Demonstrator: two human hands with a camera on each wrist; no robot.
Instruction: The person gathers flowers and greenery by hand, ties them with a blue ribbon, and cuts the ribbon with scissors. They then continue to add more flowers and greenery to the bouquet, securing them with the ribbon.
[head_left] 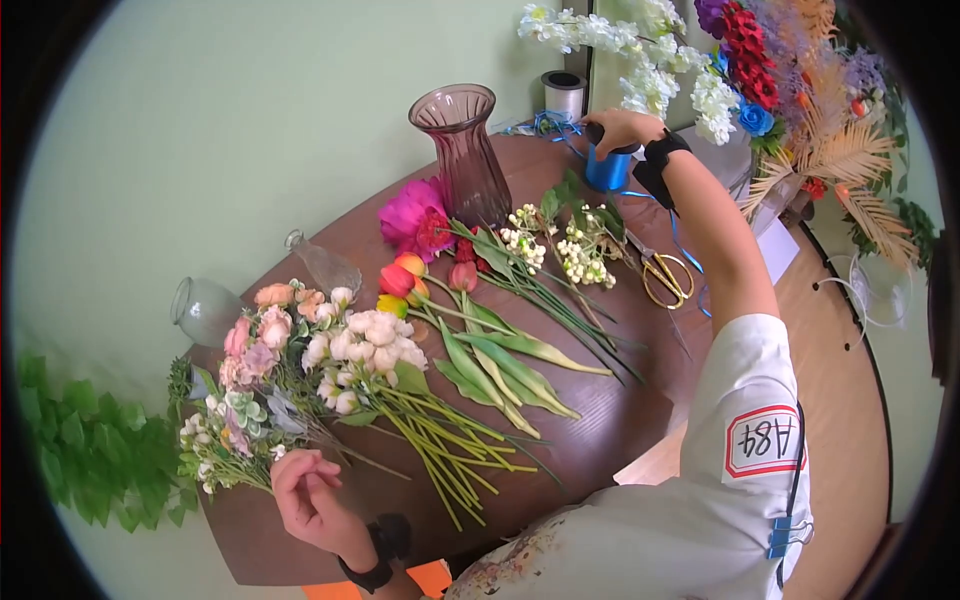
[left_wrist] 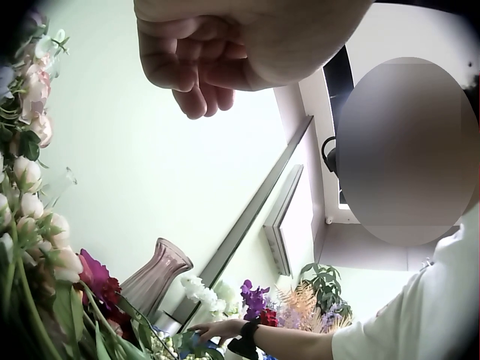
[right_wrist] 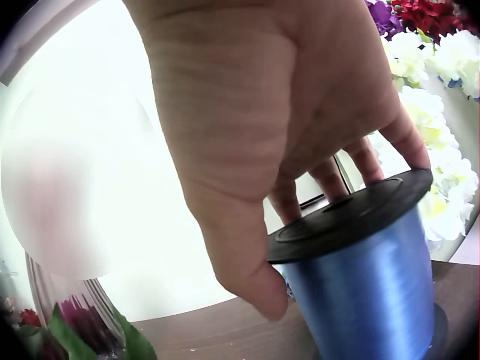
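Head cam, upper right of ctr: my R hand (head_left: 622, 130) grips the blue ribbon spool (head_left: 606, 172), its top part. hidden. R wrist cam shows fingers spread over the black flange (right_wrist: 352, 214), spool base cut off. L hand (head_left: 315, 505), lower left, loosely curled, holding nothing.

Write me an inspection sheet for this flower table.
Surface: dark brown table; no spill seen.
Job's things: purple-tinted vase, tulips, pale pink flowers and gold-handled scissors on the table.
Clutter: loose blue ribbon tangled near the white spool.
Hands: right hand grips the blue ribbon spool by its black top; left hand loosely curled, holding nothing.
Cables: dark cable runs down the right sleeve, by a blue clip.
Surroundings: pale green wall; hanging leaves at left.
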